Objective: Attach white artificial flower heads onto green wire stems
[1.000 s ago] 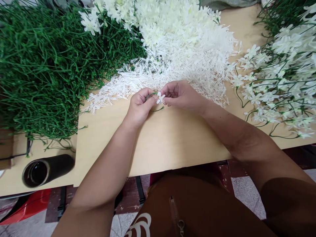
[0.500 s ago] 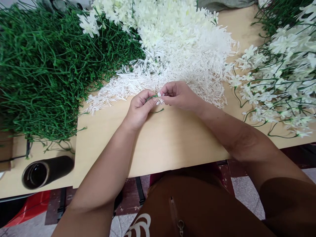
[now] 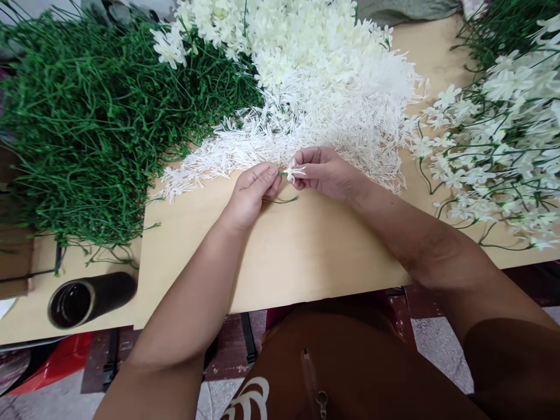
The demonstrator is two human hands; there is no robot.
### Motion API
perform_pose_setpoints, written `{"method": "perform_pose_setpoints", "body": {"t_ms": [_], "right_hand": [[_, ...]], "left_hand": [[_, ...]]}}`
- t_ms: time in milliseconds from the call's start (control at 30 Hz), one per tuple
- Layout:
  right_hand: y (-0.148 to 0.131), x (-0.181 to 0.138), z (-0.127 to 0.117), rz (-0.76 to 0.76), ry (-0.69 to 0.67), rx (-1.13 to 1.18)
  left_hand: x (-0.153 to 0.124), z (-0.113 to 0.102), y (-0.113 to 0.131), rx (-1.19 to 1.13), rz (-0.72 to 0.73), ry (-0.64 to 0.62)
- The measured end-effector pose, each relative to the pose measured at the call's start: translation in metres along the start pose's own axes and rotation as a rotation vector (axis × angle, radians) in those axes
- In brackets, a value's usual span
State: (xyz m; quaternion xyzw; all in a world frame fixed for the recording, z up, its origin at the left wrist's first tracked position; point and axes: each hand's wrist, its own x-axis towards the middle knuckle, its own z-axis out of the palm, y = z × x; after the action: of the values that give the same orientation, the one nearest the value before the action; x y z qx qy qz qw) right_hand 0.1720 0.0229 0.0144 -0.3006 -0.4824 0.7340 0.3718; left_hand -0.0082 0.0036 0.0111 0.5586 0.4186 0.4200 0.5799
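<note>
My left hand [image 3: 251, 191] is closed in a pinch on a thin green stem [image 3: 282, 201] that curls out below its fingers. Just to its right, my right hand [image 3: 326, 172] is pinched on a small white plastic flower [image 3: 294, 171] held at the stem's tip. Both hands hover over the front of the light wooden table [image 3: 297, 251], right at the near edge of a heap of loose white flower pieces [image 3: 332, 111].
A big pile of green stems [image 3: 87, 122] fills the left side. Finished white flowers on green stems [image 3: 499, 140] lie at the right. A dark tube [image 3: 90, 298] lies on a lower board at the left front. Cream blossoms [image 3: 271, 29] are heaped at the back.
My hands have drawn slightly apart, and the white flower now shows more clearly between the fingertips. The view has shifted a little to the left.
</note>
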Motion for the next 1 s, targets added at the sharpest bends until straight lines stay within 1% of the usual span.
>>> {"method": "perform_pose_setpoints", "body": {"t_ms": [133,267,433,600,700,867,933,1000], "right_hand": [[0.001,0.000,-0.001,0.022,0.006,0.075],[0.001,-0.001,0.001,0.035,-0.006,0.136],[0.002,-0.003,0.006,0.037,0.023,0.166],[0.004,-0.004,0.006,0.012,0.002,0.188],[0.005,-0.004,0.005,-0.006,-0.012,0.219],[0.004,-0.004,0.006,0.004,-0.018,0.253],[0.005,-0.004,0.007,-0.001,-0.012,0.246],[0.007,-0.003,0.006,-0.010,-0.002,0.232]], "left_hand": [[0.000,0.001,-0.001,-0.062,-0.043,0.010],[0.000,0.003,-0.001,-0.129,-0.050,-0.036],[-0.001,0.005,0.004,-0.143,-0.100,-0.036],[-0.001,0.007,0.006,-0.199,-0.115,-0.058],[-0.002,0.008,0.007,-0.248,-0.125,-0.037],[-0.002,0.009,0.010,-0.278,-0.195,0.028],[-0.002,0.009,0.010,-0.271,-0.208,0.032],[-0.002,0.009,0.009,-0.263,-0.189,0.017]]}}
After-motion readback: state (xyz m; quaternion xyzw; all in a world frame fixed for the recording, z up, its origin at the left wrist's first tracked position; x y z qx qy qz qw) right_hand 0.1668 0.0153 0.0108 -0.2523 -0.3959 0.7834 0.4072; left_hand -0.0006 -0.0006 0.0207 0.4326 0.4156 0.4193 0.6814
